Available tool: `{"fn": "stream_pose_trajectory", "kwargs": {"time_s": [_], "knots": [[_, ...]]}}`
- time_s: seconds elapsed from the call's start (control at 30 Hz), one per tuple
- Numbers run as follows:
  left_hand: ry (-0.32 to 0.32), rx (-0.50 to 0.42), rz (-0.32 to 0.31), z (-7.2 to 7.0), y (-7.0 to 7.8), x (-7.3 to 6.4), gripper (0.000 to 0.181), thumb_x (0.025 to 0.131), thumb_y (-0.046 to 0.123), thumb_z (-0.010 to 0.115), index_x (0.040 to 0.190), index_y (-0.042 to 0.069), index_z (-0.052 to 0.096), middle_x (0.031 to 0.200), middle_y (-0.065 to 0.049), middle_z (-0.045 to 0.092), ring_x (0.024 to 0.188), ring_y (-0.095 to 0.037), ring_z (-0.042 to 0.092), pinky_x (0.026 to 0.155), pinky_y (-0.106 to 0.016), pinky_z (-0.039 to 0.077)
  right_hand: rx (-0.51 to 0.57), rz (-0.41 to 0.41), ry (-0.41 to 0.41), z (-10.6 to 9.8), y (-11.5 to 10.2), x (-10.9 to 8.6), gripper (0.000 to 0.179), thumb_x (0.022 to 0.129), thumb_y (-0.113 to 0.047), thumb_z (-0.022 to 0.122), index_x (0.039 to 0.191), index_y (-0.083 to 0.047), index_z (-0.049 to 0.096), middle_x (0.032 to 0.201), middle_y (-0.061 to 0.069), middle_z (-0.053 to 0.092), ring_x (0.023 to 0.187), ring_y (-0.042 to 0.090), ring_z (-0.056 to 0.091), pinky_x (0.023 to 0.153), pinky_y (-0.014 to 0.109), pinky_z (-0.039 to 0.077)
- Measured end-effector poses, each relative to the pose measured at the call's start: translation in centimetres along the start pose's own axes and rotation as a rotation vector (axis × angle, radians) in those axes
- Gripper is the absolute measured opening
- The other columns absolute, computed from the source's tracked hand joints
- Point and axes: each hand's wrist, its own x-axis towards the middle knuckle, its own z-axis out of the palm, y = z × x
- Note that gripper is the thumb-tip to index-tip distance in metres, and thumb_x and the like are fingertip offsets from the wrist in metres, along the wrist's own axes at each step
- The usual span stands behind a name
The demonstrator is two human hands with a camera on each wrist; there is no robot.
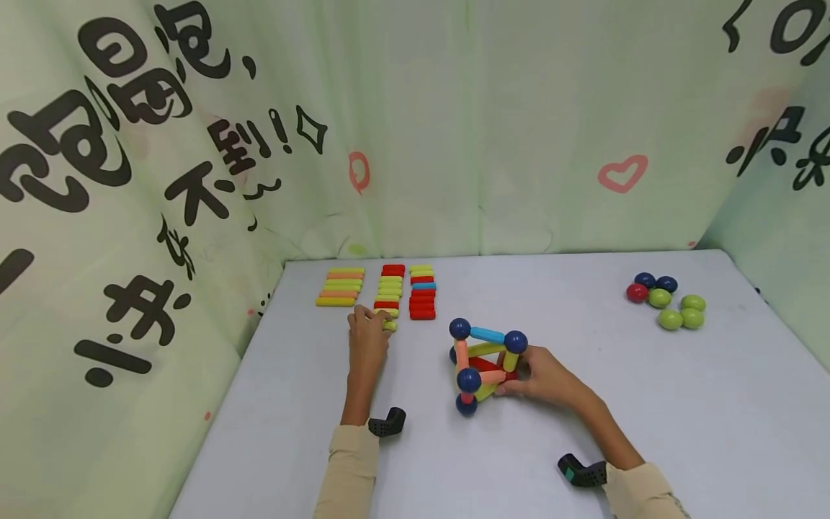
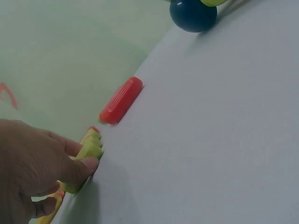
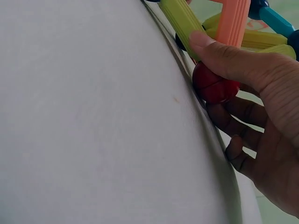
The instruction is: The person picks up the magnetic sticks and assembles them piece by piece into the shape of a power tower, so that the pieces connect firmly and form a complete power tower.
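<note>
In the head view my left hand (image 1: 367,339) is at the near end of the middle column of rods. Its thumb and fingers pinch a yellow-green magnetic rod (image 2: 88,151), seen in the left wrist view. My right hand (image 1: 545,375) holds a frame built of magnetic rods and balls, with a blue rod (image 1: 487,334) on top and dark blue balls (image 1: 469,380) at its corners. In the right wrist view the thumb lies on a yellow-green rod (image 3: 180,25) and the fingers curl by a red ball (image 3: 216,83). The palm side is partly hidden.
Beyond the left hand lie a column of yellow and orange rods (image 1: 340,293) and another with red rods (image 1: 422,304). Loose balls stand at the back right, several green (image 1: 670,319), two dark blue (image 1: 666,284) and one red (image 1: 637,293). A curtain (image 1: 415,144) hangs behind the white table (image 1: 519,461).
</note>
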Motion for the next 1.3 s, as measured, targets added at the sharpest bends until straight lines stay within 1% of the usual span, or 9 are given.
{"fn": "stream_pose_trajectory", "kwargs": {"time_s": [0.1,0.17,0.23,0.4,0.53,0.63,0.73,0.9,1.3], "knots": [[-0.004,0.032,-0.011,-0.2,0.1,0.1,0.021,0.083,0.011,0.077,0.104,0.009,0.073,0.11,-0.014,0.05,0.104,-0.031,0.047,0.078,-0.042,0.049,-0.01,0.002,0.037,0.1,0.0,0.2,0.05,0.076,-0.034,0.084,0.109,-0.005,0.06,0.091,0.0,0.065,0.081,0.013,0.054,0.071,0.025,0.049],[-0.048,-0.042,-0.036,-0.4,0.5,0.2,0.023,0.085,0.014,0.076,0.106,0.007,0.072,0.108,-0.013,0.056,0.103,-0.029,0.051,0.08,-0.041,0.05,-0.016,0.001,0.06,0.1,0.0,0.3,0.047,0.076,-0.032,0.084,0.106,-0.006,0.06,0.085,-0.002,0.062,0.077,0.013,0.052,0.067,0.024,0.046],[-0.116,-0.199,-0.048,-0.8,1.2,0.3,0.025,0.088,0.018,0.073,0.11,0.006,0.069,0.106,-0.012,0.061,0.1,-0.027,0.056,0.082,-0.039,0.052,-0.022,0.006,0.077,0.3,-0.1,0.3,0.045,0.076,-0.031,0.084,0.104,-0.007,0.06,0.081,-0.003,0.059,0.074,0.012,0.051,0.064,0.023,0.044],[-0.347,-0.769,-0.096,-2.0,4.2,0.2,0.033,0.094,0.025,0.066,0.118,0.003,0.062,0.107,-0.013,0.066,0.102,-0.032,0.062,0.083,-0.031,0.054,-0.06,0.02,0.091,0.4,-0.5,0.1,0.043,0.077,-0.032,0.082,0.104,-0.006,0.059,0.074,-0.004,0.053,0.068,0.011,0.048,0.058,0.023,0.04],[-0.518,-1.006,-0.117,-2.6,6.2,-0.3,0.035,0.095,0.027,0.064,0.12,0.002,0.061,0.104,-0.011,0.067,0.097,-0.03,0.064,0.079,-0.025,0.054,-0.075,0.011,0.098,0.4,-0.6,0.1,0.042,0.078,-0.033,0.08,0.103,-0.006,0.06,0.074,-0.005,0.053,0.067,0.01,0.047,0.057,0.023,0.039],[-0.639,-1.028,-0.097,-2.6,7.0,-0.6,0.034,0.096,0.027,0.063,0.118,0.001,0.062,0.099,-0.007,0.068,0.091,-0.02,0.064,0.079,-0.024,0.054,-0.077,0.003,0.104,0.4,-0.5,0.1,0.045,0.078,-0.034,0.08,0.105,-0.005,0.059,0.075,-0.005,0.054,0.067,0.009,0.047,0.057,0.022,0.039],[-0.701,-1.013,-0.093,-2.5,7.4,-0.8,0.033,0.097,0.029,0.061,0.114,0.0,0.064,0.094,-0.005,0.067,0.088,-0.015,0.063,0.078,-0.024,0.053,-0.077,0.002,0.101,0.5,-0.3,0.1,0.049,0.078,-0.035,0.08,0.108,-0.003,0.058,0.078,-0.004,0.055,0.069,0.01,0.047,0.058,0.022,0.039],[-0.701,-0.973,-0.128,-1.9,7.8,-1.0,0.037,0.097,0.034,0.061,0.112,0.001,0.068,0.088,-0.002,0.065,0.085,-0.015,0.06,0.074,-0.024,0.051,-0.079,0.021,0.094,0.5,-0.2,0.1,0.056,0.078,-0.036,0.08,0.115,0.0,0.057,0.085,0.0,0.06,0.072,0.012,0.048,0.06,0.023,0.04],[-0.671,-0.925,-0.2,-0.8,8.8,-1.5,0.044,0.093,0.042,0.064,0.111,0.003,0.07,0.092,-0.004,0.064,0.084,-0.016,0.055,0.07,-0.022,0.047,-0.067,0.016,0.09,0.5,-0.2,0.0,0.06,0.078,-0.036,0.08,0.118,0.001,0.055,0.076,-0.002,0.05,0.069,0.012,0.046,0.057,0.023,0.037]]}}
